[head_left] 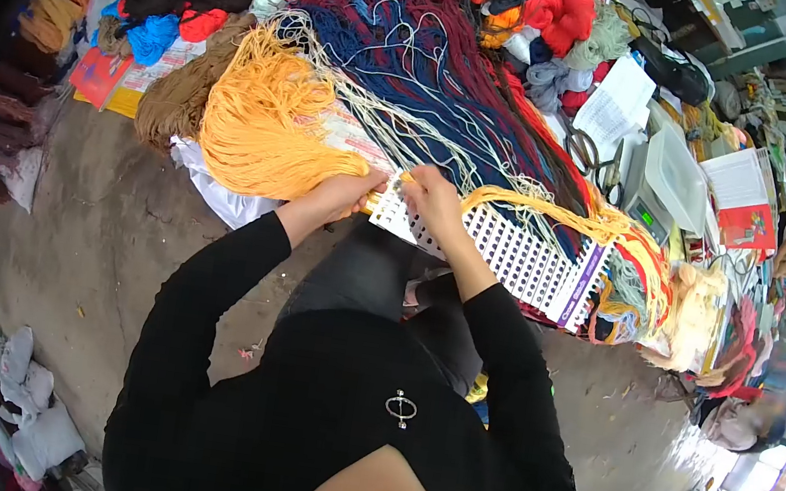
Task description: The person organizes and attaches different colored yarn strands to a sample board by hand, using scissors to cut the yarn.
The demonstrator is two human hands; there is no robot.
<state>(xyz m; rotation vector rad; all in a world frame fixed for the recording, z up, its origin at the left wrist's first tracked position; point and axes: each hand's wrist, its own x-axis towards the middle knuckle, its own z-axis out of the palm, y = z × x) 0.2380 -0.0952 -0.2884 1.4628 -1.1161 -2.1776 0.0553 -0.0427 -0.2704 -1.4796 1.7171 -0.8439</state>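
Note:
A thick bundle of yellow yarn point(262, 142) fans out at the left of the table. Its gathered end runs into my left hand point(345, 194), which is closed around the strands beside the left end of a white punched card point(522, 259). The card has rows of round holes and a purple printed strip at its right end. Over its left end, my right hand point(434, 203) has its fingers pinched together, with a bit of yellow yarn at the fingertips. More yellow strands point(530, 202) run along the card's upper edge to the right.
Long navy and maroon yarns point(409, 57) spread behind the card. Coloured skeins point(556, 12) are heaped at the back. On the right stand a digital scale point(655, 207) with a clear tray, scissors point(591, 158) and papers point(616, 101). White bags point(32, 386) lie on the floor at left.

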